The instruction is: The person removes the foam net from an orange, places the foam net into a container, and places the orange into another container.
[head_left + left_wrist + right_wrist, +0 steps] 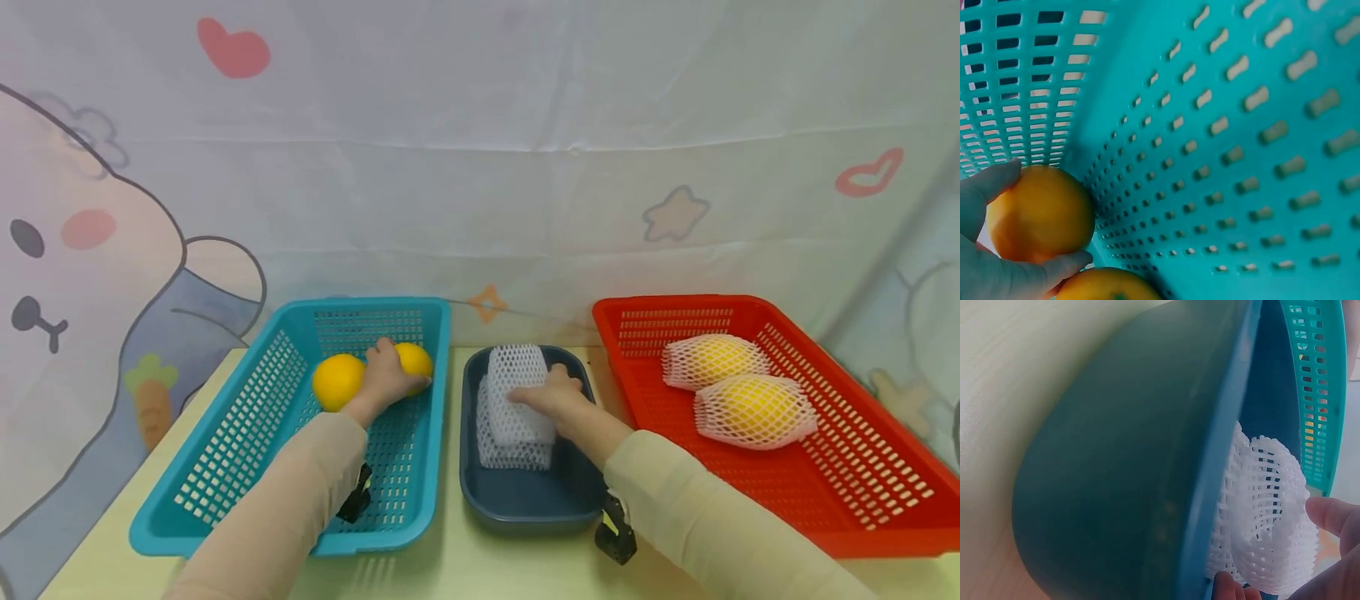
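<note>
In the teal basket [431, 500], my left hand [384, 377] grips an orange [415, 363] on the right. A second orange [337, 382] lies just left of the hand. The left wrist view shows thumb and fingers curled round the held orange [1041, 209], low against the basket wall. My right hand [558, 396] holds the upper white foam net sleeve [517, 371] in a dark blue bin [517, 508]. Another foam net [513, 456] lies beneath it. In the right wrist view the thumb touches one side of the sleeve [1279, 550], with fingertips at its lower edge.
On the right, a red basket [750, 521] contains two yellow-orange fruits in foam nets, one farther back [716, 361] and one nearer [756, 410]. The bin stands between both baskets on a pale table [420, 575]. A printed cloth [465, 183] hangs behind.
</note>
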Available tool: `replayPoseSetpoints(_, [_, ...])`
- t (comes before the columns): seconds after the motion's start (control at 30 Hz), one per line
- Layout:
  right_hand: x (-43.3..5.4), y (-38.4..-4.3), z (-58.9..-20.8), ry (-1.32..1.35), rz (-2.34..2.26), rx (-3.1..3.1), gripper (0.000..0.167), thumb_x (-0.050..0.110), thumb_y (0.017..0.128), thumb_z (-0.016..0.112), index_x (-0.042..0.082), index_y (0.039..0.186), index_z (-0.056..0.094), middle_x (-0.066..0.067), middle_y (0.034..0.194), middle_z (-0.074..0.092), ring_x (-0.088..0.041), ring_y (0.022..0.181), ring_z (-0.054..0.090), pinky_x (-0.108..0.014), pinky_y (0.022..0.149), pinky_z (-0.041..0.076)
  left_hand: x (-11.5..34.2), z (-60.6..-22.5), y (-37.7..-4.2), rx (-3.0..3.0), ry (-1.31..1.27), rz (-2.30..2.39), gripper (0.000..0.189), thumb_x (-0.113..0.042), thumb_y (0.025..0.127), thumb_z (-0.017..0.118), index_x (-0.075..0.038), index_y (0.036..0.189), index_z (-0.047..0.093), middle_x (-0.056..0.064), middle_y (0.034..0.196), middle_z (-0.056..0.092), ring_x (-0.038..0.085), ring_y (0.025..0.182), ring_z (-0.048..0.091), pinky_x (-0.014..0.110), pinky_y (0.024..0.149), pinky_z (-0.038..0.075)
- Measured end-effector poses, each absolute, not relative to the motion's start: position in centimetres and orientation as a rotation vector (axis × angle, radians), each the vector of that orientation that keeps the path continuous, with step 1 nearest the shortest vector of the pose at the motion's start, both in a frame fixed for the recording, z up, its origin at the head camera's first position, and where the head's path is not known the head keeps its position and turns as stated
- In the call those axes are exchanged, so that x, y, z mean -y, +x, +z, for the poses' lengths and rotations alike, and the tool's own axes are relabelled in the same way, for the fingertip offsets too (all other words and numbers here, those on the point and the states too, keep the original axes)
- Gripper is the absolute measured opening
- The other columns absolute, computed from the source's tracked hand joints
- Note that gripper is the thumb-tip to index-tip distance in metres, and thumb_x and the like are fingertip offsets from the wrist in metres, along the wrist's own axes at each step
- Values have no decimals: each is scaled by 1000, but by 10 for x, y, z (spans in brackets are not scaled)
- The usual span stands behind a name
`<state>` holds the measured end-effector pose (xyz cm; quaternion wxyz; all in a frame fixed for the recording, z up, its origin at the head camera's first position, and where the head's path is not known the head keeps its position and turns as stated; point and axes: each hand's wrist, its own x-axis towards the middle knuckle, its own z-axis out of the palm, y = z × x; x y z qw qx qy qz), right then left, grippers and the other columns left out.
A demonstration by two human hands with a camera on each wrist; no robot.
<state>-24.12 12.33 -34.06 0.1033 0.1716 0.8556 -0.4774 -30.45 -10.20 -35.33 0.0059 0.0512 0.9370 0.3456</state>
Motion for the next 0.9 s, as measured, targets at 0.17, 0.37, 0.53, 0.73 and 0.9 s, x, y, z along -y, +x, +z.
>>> replayPoseSetpoints(0.17, [-125, -241, -339, 509, -1422, -2520, 89, 25, 81, 68, -5, 144, 11, -31, 145, 14, -44, 130, 21, -58, 103, 28, 104, -349, -303, -2923, 212, 998, 81, -17, 80, 70, 12, 137, 20, 38, 126, 32, 46, 105, 45, 54, 86, 43])
replayPoseSetpoints(0.37, [-126, -242, -337, 514, -1425, -2517, 89, 24, 82, 67, -5, 144, 11, -30, 145, 14, -44, 131, 21, -57, 103, 29, 105, -346, -301, -2916, 253, 931, 85, -15, 78, 73, 9, 140, 20, 38, 128, 33, 47, 108, 46, 55, 88, 42])
replayPoseSetpoints(0.53, [-126, -242, -335, 498, -1429, -2530, 88, 24, 82, 67, -6, 144, 12, -30, 144, 16, -43, 130, 22, -56, 103, 29, 107, -344, -300, -2956, 316, 812, 85, -15, 77, 74, 10, 139, 21, 38, 127, 35, 47, 107, 46, 55, 88, 42])
replayPoseSetpoints(0.73, [-127, -239, -329, 434, -1381, -2628, 90, 27, 82, 67, -3, 145, 12, -30, 145, 16, -44, 130, 20, -57, 104, 27, 110, -338, -298, -2958, 358, 701, 84, -18, 78, 74, 9, 139, 24, 36, 127, 37, 46, 106, 47, 54, 87, 43])
replayPoseSetpoints(0.9, [-130, -239, -319, 352, -1377, -2669, 89, 28, 82, 66, -3, 145, 12, -28, 147, 16, -43, 132, 17, -57, 106, 22, 111, -332, -295, -2961, 398, 650, 81, -18, 76, 75, 8, 138, 29, 35, 126, 40, 45, 106, 48, 54, 86, 44])
